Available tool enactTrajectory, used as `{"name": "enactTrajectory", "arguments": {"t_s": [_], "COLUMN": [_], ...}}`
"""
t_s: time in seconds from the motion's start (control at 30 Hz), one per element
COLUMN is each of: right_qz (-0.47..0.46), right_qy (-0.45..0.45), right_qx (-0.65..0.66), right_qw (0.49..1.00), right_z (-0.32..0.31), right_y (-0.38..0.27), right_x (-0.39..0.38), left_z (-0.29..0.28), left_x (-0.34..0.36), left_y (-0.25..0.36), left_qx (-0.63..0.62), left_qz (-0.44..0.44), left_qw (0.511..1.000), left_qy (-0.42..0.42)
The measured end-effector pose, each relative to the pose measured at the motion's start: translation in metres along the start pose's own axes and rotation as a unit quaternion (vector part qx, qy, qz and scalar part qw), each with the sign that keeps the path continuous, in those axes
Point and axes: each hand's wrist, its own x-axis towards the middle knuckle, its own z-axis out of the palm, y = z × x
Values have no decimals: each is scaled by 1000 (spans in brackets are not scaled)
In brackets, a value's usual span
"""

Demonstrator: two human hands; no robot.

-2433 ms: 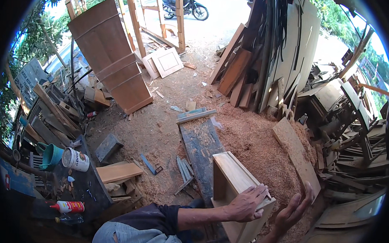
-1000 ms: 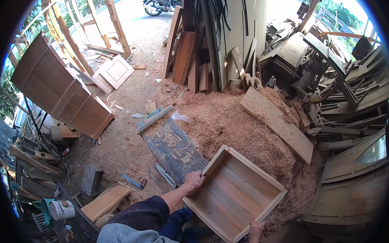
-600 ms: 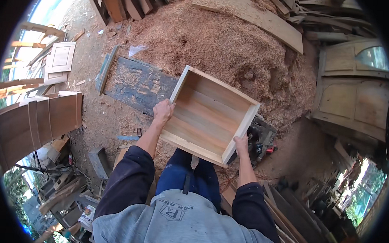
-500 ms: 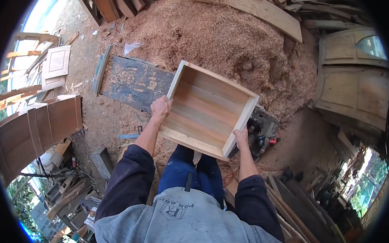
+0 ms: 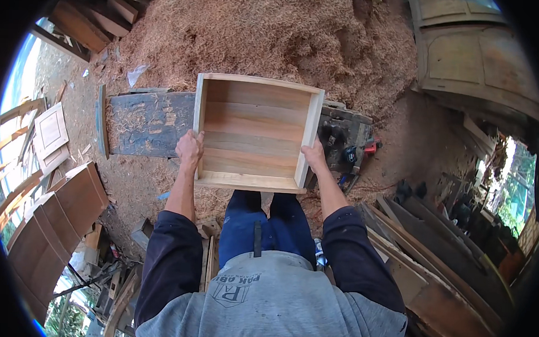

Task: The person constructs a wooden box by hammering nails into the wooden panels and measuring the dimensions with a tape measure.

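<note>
I hold an open pale-wood drawer box [image 5: 256,132] in front of my body, its boarded inside facing up. My left hand [image 5: 189,148] is closed on its left side. My right hand [image 5: 315,156] grips the right side, near the lower corner. Behind and beneath the box runs a dark, worn bench plank [image 5: 143,122] strewn with shavings, with a thin strip [image 5: 103,122] across its left end. At the bench's right end are dark objects and a red-and-black item [image 5: 371,146] that I cannot make out clearly.
A large heap of shavings [image 5: 262,34] lies beyond the bench. Old cabinet doors [image 5: 475,63] stand at the upper right, stacked boards [image 5: 426,269] at the lower right, a large brown panel [image 5: 53,232] and light door panels [image 5: 51,131] at the left, leaning boards [image 5: 84,28] at the upper left.
The box has gone from on its side to facing up between both hands, and has swung level with the bench and slightly leftward. The view has turned and tilted downward.
</note>
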Motion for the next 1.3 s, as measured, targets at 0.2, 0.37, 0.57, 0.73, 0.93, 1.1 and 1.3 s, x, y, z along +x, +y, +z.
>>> {"name": "enactTrajectory", "arguments": {"t_s": [0.2,0.37,0.57,0.73,0.93,1.1,1.3], "right_qz": [-139,-47,57,57,117,45,-80], "right_qy": [34,263,141,156,-220,-438,-438], "right_qx": [-33,-383,-366,-391,-47,-120,-194], "right_qw": [989,884,918,905,967,890,874], "right_z": [-28,-81,-120,-128,-160,-139,-105], "right_y": [-42,15,51,25,58,26,-94], "right_x": [-15,-29,-20,-42,-109,-164,-277], "left_z": [3,5,-19,19,59,44,57], "left_x": [-8,-33,-103,-188,-260,-318,-339], "left_y": [-9,-42,-32,-20,41,105,124], "left_qx": [-12,-72,-130,-131,-202,-386,-501], "left_qz": [-36,-90,-67,-29,101,71,106], "left_qw": [999,990,978,988,969,855,769], "left_qy": [28,80,151,72,-104,-339,-383]}}
